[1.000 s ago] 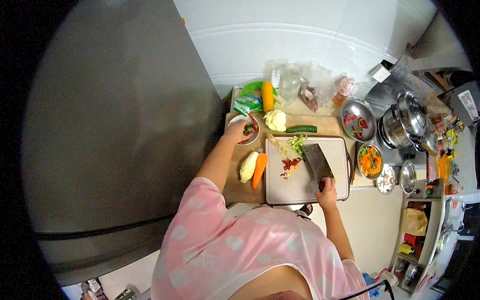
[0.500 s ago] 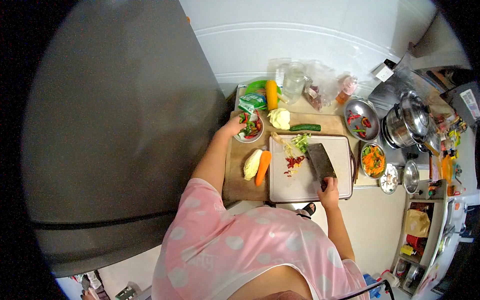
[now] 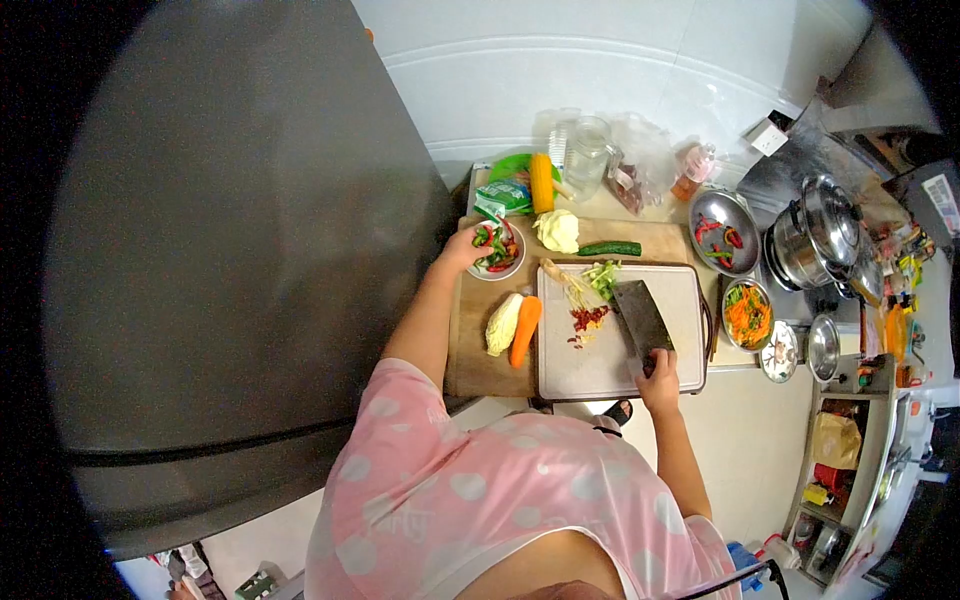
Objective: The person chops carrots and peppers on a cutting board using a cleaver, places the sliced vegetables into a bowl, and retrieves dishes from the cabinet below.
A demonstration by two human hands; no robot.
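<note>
At the left of the counter, my left hand [image 3: 462,250] is at the rim of a white bowl [image 3: 499,276] of red and green chili peppers [image 3: 507,250], its fingers closed on some peppers at the bowl's left side. My right hand [image 3: 657,378] grips the handle of a cleaver [image 3: 643,318], whose broad dark blade lies over the right part of the white cutting board [image 3: 600,375]. Left of the blade sit chopped red pieces [image 3: 588,318], pale strips [image 3: 566,285] and chopped green pieces [image 3: 602,278].
Around the board lie a carrot [image 3: 526,332], a pale cabbage [image 3: 503,325], a cucumber [image 3: 610,248], a cauliflower-like head [image 3: 557,231] and corn [image 3: 541,183]. A steel bowl [image 3: 750,265], a bowl of orange and green shreds [image 3: 748,315] and a steel pot [image 3: 800,252] stand rightward. A dark refrigerator [image 3: 250,250] borders the left.
My left hand has shifted slightly within the bowl, its fingers still among the peppers. The cleaver and my right hand stay nearly in place. The whole view has moved a little.
</note>
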